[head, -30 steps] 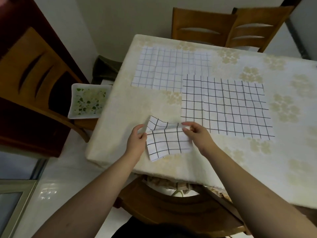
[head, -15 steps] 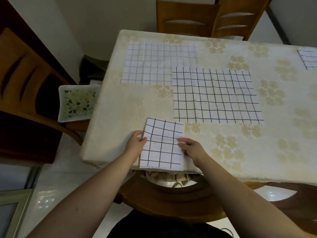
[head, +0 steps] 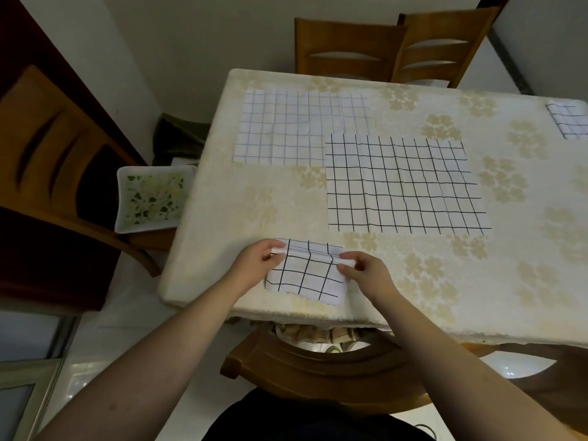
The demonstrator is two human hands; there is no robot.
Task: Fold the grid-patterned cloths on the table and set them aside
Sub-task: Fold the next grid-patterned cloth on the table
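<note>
Flowery desk (head: 254,202) holds a small folded cloth (head: 305,275) near its front edge, lying sideways between both hands; left hand (head: 254,262) and right hand (head: 366,272) fingers pinch its far corners

Domestic dining room: table (head: 254,202) under floral tablecloth, wooden dining chairs (head: 346,49) at 12 o'clock, glossy tiled floor (head: 105,351) at 8 o'clock.
</note>
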